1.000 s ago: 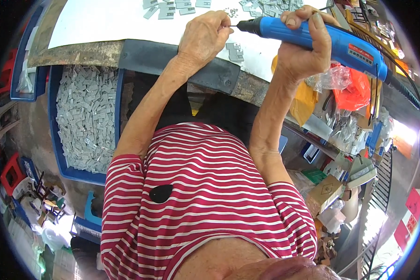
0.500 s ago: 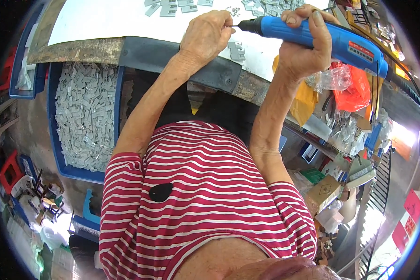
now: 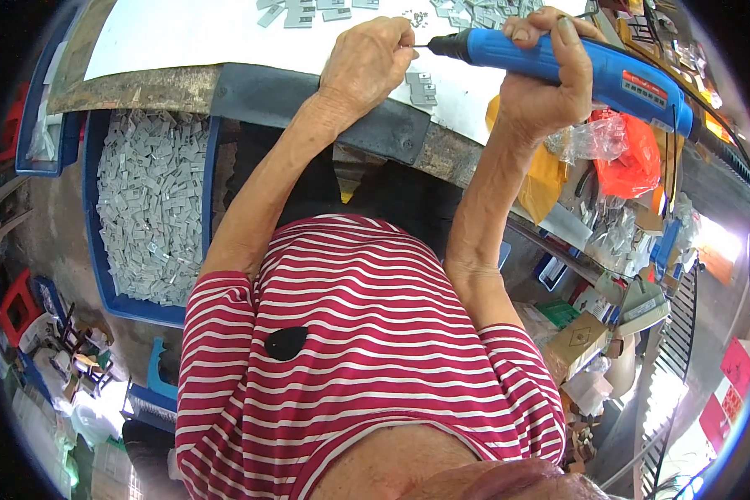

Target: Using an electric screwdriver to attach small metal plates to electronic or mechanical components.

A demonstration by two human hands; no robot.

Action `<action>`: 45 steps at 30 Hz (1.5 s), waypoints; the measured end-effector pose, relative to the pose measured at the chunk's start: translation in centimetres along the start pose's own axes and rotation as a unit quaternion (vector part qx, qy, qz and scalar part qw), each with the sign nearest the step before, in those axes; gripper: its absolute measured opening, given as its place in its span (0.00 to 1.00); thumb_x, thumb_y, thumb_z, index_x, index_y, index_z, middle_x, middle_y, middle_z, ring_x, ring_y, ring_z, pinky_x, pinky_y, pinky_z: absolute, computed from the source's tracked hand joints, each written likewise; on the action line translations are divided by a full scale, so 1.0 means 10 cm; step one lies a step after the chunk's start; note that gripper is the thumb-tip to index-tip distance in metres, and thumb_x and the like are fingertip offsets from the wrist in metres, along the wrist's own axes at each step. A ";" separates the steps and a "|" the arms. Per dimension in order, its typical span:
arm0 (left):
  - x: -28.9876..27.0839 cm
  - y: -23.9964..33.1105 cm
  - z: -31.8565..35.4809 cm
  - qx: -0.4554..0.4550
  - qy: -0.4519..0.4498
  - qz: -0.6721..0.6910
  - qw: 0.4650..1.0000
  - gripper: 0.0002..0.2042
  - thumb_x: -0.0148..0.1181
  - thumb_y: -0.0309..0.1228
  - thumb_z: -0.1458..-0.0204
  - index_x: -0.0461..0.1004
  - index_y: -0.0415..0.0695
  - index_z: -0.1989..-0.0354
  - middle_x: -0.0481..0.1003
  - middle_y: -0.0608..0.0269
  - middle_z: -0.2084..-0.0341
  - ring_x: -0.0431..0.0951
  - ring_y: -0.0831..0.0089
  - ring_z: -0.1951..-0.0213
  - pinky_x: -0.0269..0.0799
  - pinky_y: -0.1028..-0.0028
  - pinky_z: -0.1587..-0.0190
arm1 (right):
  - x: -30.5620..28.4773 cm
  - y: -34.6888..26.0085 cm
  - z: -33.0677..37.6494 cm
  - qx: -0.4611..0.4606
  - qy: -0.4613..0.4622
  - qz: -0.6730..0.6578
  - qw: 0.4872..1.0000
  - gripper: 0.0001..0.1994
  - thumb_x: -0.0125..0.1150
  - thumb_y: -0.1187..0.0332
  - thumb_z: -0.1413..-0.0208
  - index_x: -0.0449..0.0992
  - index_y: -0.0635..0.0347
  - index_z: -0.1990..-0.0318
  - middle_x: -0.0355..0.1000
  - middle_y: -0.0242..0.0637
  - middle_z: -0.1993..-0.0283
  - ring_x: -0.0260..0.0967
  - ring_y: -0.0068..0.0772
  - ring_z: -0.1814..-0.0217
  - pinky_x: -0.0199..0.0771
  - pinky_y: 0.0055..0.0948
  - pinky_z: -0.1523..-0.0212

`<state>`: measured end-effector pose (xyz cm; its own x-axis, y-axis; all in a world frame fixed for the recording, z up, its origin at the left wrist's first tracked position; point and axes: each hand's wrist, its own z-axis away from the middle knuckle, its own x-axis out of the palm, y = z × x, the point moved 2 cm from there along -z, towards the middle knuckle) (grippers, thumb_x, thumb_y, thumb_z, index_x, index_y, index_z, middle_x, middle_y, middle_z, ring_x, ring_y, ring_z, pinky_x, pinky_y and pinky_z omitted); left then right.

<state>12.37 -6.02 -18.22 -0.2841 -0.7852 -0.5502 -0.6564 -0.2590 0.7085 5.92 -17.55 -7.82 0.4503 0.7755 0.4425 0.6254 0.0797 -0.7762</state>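
Observation:
A blue electric screwdriver (image 3: 512,57) lies nearly level above the white work surface (image 3: 183,37), its thin bit pointing left. My right hand (image 3: 550,79) is wrapped round its body. At the tip of the bit, my left hand (image 3: 367,62) is closed with thumb and fingers pinched together; whatever sits between them is hidden by the fingers. Just right of that hand's wrist, a few small grey plastic pieces (image 3: 422,89) lie on the surface. Beyond the hands are more flat grey pieces (image 3: 299,15) and a little heap of tiny screws (image 3: 417,17).
A blue bin (image 3: 94,212) full of grey pieces stands below the table edge at left. Dark padding (image 3: 258,93) covers the table's front edge. A red plastic bag (image 3: 629,158) and a yellow bag (image 3: 543,187) lie at right. The screwdriver's cable (image 3: 712,108) runs off right.
Almost nothing differs. Both hands and the screwdriver keep their places, with the bit still at the left fingertips.

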 end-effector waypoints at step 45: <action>0.00 0.00 0.04 0.013 -0.020 0.014 1.000 0.08 0.57 0.30 0.55 0.73 0.39 0.68 0.74 0.54 0.75 0.76 0.65 0.73 0.72 0.70 0.68 | -0.04 -0.01 -0.02 0.001 -0.021 0.023 1.000 0.10 0.54 0.77 0.54 0.65 0.66 0.63 0.66 0.42 0.74 0.63 0.28 0.77 0.66 0.27 0.71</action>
<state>12.12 -5.76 -18.40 -0.3301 -0.7690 -0.5474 -0.6657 -0.2215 0.7126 5.80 -17.94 -7.85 0.4513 0.8038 0.3875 0.6039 0.0446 -0.7958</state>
